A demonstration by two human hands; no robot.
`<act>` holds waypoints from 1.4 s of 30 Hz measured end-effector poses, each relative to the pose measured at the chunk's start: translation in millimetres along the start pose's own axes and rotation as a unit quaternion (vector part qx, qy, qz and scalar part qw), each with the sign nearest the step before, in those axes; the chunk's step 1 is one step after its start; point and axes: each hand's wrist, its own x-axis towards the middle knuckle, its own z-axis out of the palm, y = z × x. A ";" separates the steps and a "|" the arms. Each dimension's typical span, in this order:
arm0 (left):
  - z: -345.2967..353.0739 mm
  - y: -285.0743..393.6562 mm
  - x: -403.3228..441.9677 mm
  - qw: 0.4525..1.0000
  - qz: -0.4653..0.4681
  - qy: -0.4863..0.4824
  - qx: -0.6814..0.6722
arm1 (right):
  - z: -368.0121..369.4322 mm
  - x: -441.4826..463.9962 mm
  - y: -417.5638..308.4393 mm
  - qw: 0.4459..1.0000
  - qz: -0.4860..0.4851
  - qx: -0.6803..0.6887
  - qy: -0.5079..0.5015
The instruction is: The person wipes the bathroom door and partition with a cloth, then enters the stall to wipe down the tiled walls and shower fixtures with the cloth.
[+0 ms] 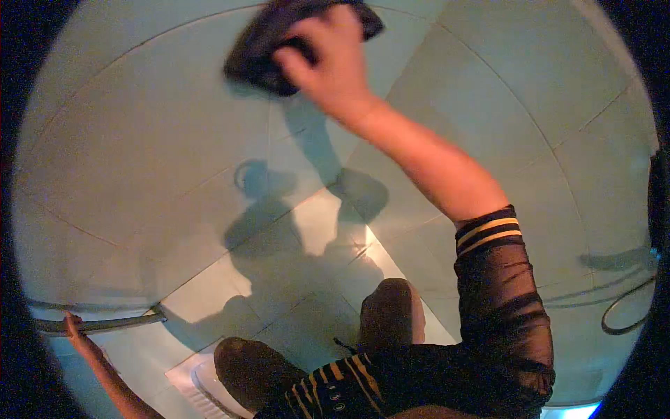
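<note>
High in the view, my right hand (328,63) is closed on a dark folded cloth (259,59) held at the tiled wall. Motion blurs the hand and cloth, and part of the cloth passes out of the top edge. At the far lower left, my left hand (72,325) is wrapped round a grey pipe (125,322) that runs along the wall.
Pale tiled walls (488,140) meet in a corner, with my shadow falling across them and the floor. A white ribbed ceramic fixture (202,391) sits low, beside my knees (391,314). A curved hose (614,314) hangs at the right.
</note>
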 end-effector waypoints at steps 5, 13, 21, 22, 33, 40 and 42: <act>-18.4 -1.8 6.1 0.999 -0.016 -0.033 0.008 | -18.9 5.3 38.8 0.992 -0.005 0.089 -0.086; -16.0 -18.5 10.7 0.997 -0.013 -0.019 -0.067 | -44.8 -31.8 183.6 0.961 0.234 -0.107 0.098; -7.3 21.2 -7.9 0.997 -0.008 -0.070 0.035 | 31.1 -58.4 -34.0 0.994 0.005 0.100 -0.039; -5.6 33.9 -10.7 0.990 -0.024 -0.101 0.098 | 32.0 -70.0 -42.2 0.991 -0.015 0.114 -0.067; -15.4 8.2 3.7 0.999 -0.019 -0.035 -0.002 | -0.3 -238.2 123.5 0.937 0.308 -0.063 -0.156; -22.1 -5.3 20.5 0.999 -0.017 -0.030 -0.042 | 52.5 -210.4 -12.1 0.970 0.236 0.042 -0.031; -29.7 -12.3 25.8 0.998 -0.008 -0.057 -0.035 | 64.4 -197.8 -70.6 0.954 0.240 0.153 -0.098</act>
